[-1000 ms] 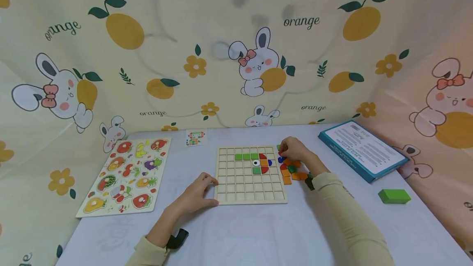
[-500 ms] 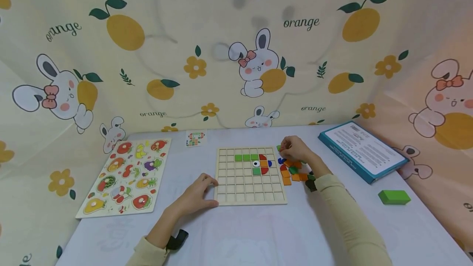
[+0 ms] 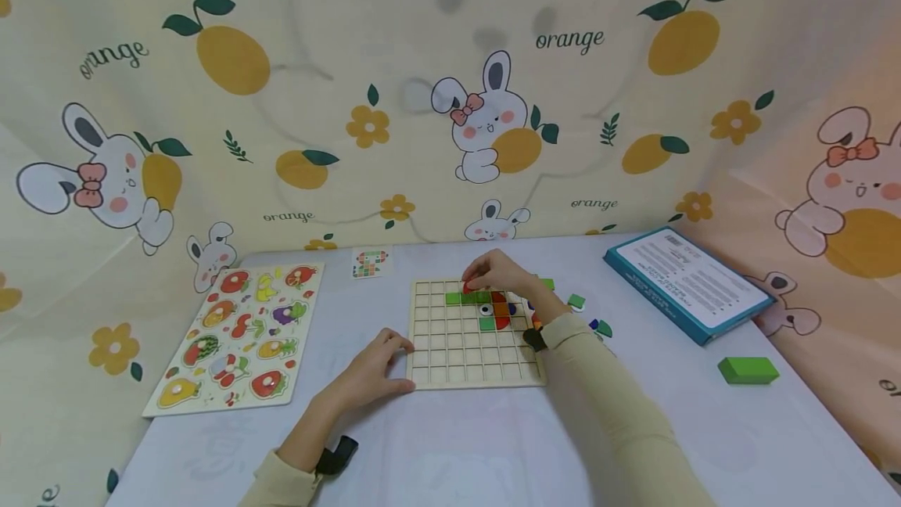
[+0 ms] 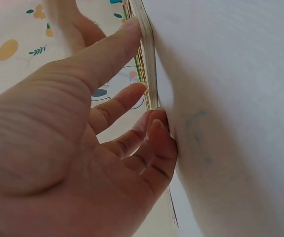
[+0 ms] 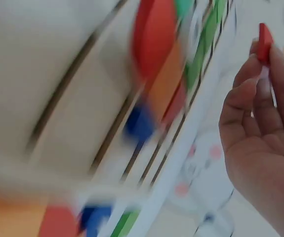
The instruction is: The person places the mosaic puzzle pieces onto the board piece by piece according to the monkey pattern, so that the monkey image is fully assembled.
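Note:
A wooden grid board (image 3: pixel 445 354) lies in the middle of the table. My left hand (image 3: pixel 373 374) touches its left edge and near corner with relaxed fingers and thumb; in the left wrist view the fingertips meet the board's side (image 4: pixel 150 59). Over the upper rows, my right hand (image 3: pixel 501 274) pinches a small red tile (image 5: pixel 264 44) between thumb and fingers, just above the row of green squares (image 3: pixel 453 299). Its full shape is hidden by the fingers. Red, orange and blue pieces, a green square (image 3: pixel 487 324) and a round eye piece (image 3: pixel 486 310) sit in the grid.
Loose coloured pieces (image 3: pixel 576 302) lie right of the board, partly behind my right forearm. A fruit puzzle board (image 3: pixel 242 335) stands left, a small pattern card (image 3: pixel 371 263) behind. At right are a blue-edged box (image 3: pixel 693 284) and a green block (image 3: pixel 748 371).
My right hand has moved left from the loose pieces to above the board, carrying a red tile. The left hand stays at the board's edge.

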A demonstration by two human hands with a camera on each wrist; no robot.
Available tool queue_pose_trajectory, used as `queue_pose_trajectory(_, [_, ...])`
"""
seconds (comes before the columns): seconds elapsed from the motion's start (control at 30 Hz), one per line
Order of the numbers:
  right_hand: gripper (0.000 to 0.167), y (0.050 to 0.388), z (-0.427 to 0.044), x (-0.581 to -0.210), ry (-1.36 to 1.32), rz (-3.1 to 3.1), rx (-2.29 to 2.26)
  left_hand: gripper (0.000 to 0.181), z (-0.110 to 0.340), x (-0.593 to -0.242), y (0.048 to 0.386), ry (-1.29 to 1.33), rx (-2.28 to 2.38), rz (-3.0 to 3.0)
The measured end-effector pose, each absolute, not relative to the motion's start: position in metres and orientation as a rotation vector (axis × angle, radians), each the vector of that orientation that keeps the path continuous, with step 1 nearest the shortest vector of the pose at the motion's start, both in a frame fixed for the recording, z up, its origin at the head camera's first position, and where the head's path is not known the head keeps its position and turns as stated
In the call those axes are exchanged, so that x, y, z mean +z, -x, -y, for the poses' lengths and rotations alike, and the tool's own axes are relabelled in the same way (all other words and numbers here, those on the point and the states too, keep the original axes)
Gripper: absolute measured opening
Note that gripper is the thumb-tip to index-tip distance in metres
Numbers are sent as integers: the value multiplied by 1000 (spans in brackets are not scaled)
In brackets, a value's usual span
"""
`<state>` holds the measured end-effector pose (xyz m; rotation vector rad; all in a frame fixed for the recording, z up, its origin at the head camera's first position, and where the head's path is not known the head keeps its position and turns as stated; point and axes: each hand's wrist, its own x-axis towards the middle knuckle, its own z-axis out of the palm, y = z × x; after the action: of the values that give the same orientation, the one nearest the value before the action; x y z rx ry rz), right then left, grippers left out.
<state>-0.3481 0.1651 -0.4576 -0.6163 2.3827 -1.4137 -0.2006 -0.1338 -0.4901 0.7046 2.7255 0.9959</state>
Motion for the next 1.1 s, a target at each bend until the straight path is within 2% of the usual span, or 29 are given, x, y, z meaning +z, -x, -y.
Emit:
queue_pose_trajectory(0.17, [14, 351, -128, -464, 651, -2414, -1363, 54, 134, -493, 202, -734, 999, -2716])
queue_pose_trajectory(0.37, [11, 351, -106, -468, 656, -2511, -1272, 54, 135, -493, 203, -741, 996, -2715])
queue_pose_trajectory(1.1, [4, 342, -92, -466, 624, -2679, -964, 53, 138, -492, 200, -779, 1010, -2714])
